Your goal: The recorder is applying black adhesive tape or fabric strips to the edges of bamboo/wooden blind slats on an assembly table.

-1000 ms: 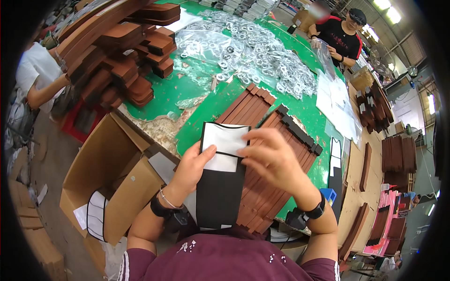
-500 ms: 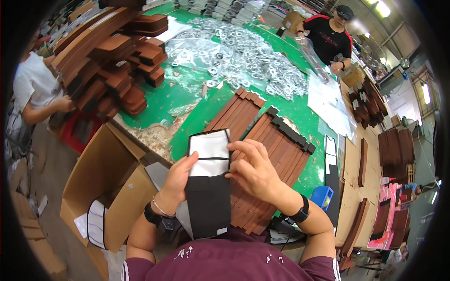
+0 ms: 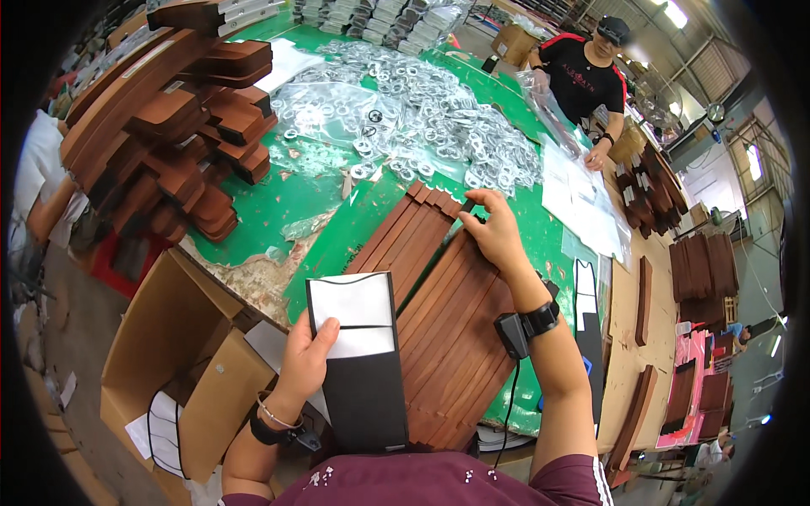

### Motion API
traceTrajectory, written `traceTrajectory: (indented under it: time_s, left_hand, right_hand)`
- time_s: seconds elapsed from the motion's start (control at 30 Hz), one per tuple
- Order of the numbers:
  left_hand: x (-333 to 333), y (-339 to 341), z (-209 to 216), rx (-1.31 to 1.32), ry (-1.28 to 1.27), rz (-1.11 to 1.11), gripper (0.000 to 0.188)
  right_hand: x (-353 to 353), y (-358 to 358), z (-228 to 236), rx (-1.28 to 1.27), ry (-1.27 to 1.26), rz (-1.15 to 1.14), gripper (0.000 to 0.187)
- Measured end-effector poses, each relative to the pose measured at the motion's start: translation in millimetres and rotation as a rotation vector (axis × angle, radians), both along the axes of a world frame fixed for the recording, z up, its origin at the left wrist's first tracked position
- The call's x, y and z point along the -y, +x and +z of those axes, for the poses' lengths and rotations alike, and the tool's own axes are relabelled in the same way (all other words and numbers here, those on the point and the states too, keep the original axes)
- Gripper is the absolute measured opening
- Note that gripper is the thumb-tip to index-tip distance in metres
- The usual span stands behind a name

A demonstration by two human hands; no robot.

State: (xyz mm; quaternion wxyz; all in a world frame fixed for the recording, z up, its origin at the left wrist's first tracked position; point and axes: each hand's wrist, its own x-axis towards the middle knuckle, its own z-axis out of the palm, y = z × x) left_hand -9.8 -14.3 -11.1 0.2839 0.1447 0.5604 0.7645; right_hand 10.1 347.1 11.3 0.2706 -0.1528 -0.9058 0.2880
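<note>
The fingers of the left hand (image 3: 305,358) grip a black pouch (image 3: 363,396) by its left edge, thumb laid across the front, beside the white panels (image 3: 350,302) that make up its upper part. Farther forward and to the right, the thumb and bent forefinger of the right hand (image 3: 498,232) come together at a small black end piece (image 3: 467,205); whether they pinch it or only touch it, I cannot tell. Beneath the right forearm and running back toward the pouch lie reddish-brown slats (image 3: 460,329), side by side in two groups with a narrow dark gap between them. Just beyond the right fingers, a broad heap of grey rings (image 3: 498,139) in clear plastic covers the green desk (image 3: 547,240). To the right of those fingers stands a long black piece with white panels (image 3: 585,295). Left of the left fingers is an open cardboard box (image 3: 226,384), with a white, black-edged piece (image 3: 164,430) at its near side. Farther off, forward and left, brown boards (image 3: 160,126) are piled high. Well beyond the right fingers, a co-worker (image 3: 582,88) handles clear plastic.
</note>
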Motion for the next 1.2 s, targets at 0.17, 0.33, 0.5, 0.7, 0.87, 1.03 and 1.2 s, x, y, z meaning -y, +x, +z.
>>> traceTrajectory:
  time_s: [0.17, 0.33, 0.5, 0.7, 0.87, 1.03, 1.2]
  left_hand:
    - [4, 2, 3, -0.026, -0.02, -0.015, 0.035]
    - [6, 6, 1, -0.066, -0.058, -0.009, 0.036]
    - [6, 7, -1, -0.052, -0.038, 0.005, 0.036]
    - [6, 7, 0, -0.066, -0.035, 0.007, 0.037]
    - [6, 8, -1, -0.088, -0.048, 0.022, 0.036]
    - [11, 8, -1, -0.052, -0.054, 0.006, 0.036]
    - [8, 8, -5, -0.08, -0.03, 0.022, 0.035]
  right_hand:
    - [0, -5, -5, 0.145, -0.002, 0.048, 0.042]
    - [10, -5, 2, 0.183, -0.092, 0.039, 0.044]
    - [12, -5, 1, 0.188, -0.103, -0.019, 0.043]
    - [15, -6, 0, 0.178, -0.042, -0.025, 0.044]
    - [14, -6, -3, 0.171, -0.014, -0.036, 0.042]
    - [15, -8, -9, 0.147, 0.051, 0.0, 0.042]
    - [19, -5, -10, 0.109, 0.126, -0.047, 0.046]
